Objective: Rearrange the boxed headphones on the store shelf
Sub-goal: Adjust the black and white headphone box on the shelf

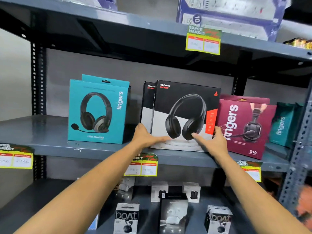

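Note:
A black and white Rockerz headphone box (184, 105) stands at the middle of the grey shelf (67, 147), with a second like box (147, 105) right behind it. My left hand (146, 135) grips its lower left edge, thumb across the front. On the lower right edge rests my right hand (212, 139), thumb on the front. To the left stands a teal Fingers box (98, 112) with another behind it. A maroon Fingers box (244, 127) leans at the right, and a teal box (283, 125) sits beyond it.
Price tags (143, 166) hang on the shelf's front lip. Small boat earbud boxes (126, 217) stand on the shelf below. The upper shelf (118, 27) carries white and blue cartons (228, 16). A perforated steel upright (297, 149) borders the right side.

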A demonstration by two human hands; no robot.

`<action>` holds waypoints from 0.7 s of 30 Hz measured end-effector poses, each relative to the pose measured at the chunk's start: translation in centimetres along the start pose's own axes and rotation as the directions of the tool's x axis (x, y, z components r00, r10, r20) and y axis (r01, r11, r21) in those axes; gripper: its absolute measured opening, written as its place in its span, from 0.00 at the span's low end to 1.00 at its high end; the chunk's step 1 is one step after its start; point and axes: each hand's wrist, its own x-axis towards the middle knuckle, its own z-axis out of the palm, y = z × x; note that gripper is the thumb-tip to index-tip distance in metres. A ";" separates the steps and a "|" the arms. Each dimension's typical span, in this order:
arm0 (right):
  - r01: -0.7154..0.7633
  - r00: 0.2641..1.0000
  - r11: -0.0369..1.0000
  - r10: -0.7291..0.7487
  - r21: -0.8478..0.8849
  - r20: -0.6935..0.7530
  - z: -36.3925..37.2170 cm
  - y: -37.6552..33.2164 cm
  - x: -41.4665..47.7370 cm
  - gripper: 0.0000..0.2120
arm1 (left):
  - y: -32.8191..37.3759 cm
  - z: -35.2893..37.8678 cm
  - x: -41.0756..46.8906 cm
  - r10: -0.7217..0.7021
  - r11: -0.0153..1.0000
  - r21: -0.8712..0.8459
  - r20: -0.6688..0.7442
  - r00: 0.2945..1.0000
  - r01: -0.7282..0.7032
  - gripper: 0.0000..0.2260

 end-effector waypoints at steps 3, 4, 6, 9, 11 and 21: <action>-0.046 0.997 0.999 0.046 0.002 0.057 0.2 0.0 1.2 0.34 | -0.5 -0.1 1.1 -0.038 0.996 -0.082 0.038 0.999 0.041 0.56; -0.061 0.994 0.998 0.059 0.011 0.090 0.4 0.0 1.7 0.35 | -0.6 -0.2 1.5 -0.046 0.993 -0.104 0.047 0.998 0.051 0.56; -0.092 0.980 0.995 0.084 0.037 0.181 1.1 0.0 2.6 0.38 | -0.9 -0.2 1.9 -0.055 0.988 -0.140 0.051 0.997 0.062 0.52; -0.163 0.934 0.979 0.114 0.121 0.339 2.3 0.2 3.2 0.40 | -1.2 -0.2 2.2 -0.049 0.978 -0.199 0.058 0.997 0.059 0.47; -0.193 0.909 0.962 0.102 0.191 0.403 3.0 0.3 3.3 0.34 | -1.3 -0.2 2.2 -0.036 0.976 -0.211 0.051 0.998 0.046 0.47; -0.238 0.855 0.935 0.074 0.262 0.513 3.3 1.2 4.0 0.35 | -1.4 -0.4 2.2 -0.019 0.991 -0.132 0.042 0.999 0.024 0.51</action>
